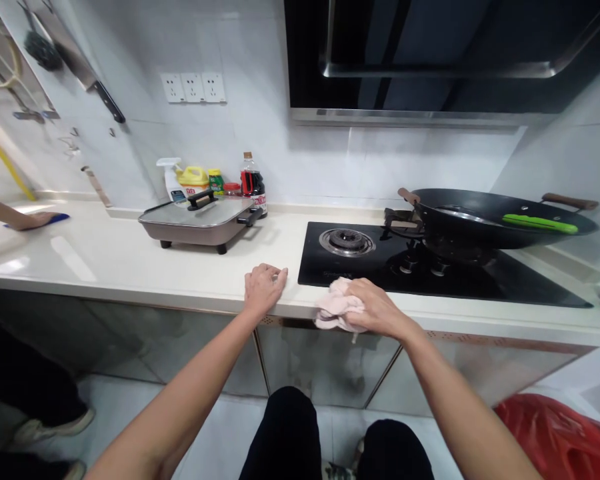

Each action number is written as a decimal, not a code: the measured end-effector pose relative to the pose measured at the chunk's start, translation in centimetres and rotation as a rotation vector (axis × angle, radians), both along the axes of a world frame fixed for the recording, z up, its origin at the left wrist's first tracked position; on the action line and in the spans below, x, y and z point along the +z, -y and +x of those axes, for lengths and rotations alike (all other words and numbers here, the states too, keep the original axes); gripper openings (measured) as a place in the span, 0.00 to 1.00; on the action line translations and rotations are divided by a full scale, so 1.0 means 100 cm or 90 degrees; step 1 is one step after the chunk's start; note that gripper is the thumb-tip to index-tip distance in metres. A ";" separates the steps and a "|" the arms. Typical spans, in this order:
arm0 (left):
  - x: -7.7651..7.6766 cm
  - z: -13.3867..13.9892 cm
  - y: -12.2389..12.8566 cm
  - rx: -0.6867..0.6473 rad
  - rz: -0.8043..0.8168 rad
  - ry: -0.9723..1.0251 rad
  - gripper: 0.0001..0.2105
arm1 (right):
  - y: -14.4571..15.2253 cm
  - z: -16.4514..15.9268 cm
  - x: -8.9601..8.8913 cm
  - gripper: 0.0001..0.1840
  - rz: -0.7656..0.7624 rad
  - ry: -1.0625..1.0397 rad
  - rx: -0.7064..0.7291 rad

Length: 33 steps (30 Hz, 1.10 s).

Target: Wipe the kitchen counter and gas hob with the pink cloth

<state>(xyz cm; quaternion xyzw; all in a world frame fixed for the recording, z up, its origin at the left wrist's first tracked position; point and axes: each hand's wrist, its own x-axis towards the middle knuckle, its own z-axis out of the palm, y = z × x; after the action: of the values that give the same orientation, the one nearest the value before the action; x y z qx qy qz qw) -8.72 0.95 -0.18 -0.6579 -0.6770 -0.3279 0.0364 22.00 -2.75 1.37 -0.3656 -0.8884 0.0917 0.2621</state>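
Crumpled pale pink cloth [339,307] is bunched in my right hand [375,305], its fingers closed round it. The cloth lies against the counter's front edge, just below the black glass gas stove [360,268], and part of it hangs over. My left hand [266,288] rests on the white countertop [200,273], left of the stove, with loosely bent fingers, the thumb apart and nothing held. A burner [347,242] shows bare on the stove's left. On the right side sits a large black wok [473,217] with wooden handles and a bright green-handled utensil [540,223] inside.
An electric pan with a glass lid [195,230] stands left of my hands. Behind it are a spray bottle [173,179], a yellow jug [194,179] and a dark sauce bottle [251,183]. At far left, another person's hand [35,219] presses a blue cloth [60,218] down.
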 end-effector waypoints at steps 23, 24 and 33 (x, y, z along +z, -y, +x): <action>0.004 -0.019 -0.011 0.008 -0.072 0.170 0.29 | 0.002 -0.052 -0.025 0.31 0.138 0.074 -0.154; 0.005 -0.019 -0.010 0.012 -0.075 0.161 0.29 | 0.004 -0.032 -0.027 0.29 0.138 0.062 -0.184; 0.010 -0.013 -0.011 0.026 -0.119 0.072 0.29 | 0.015 0.186 -0.048 0.29 0.053 0.089 -0.494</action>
<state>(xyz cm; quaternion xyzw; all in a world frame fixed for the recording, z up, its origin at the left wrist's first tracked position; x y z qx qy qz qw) -10.04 2.01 0.85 -0.6246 -0.7191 -0.2993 -0.0566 40.60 -4.30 -3.48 -0.6684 -0.7031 -0.0755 0.2307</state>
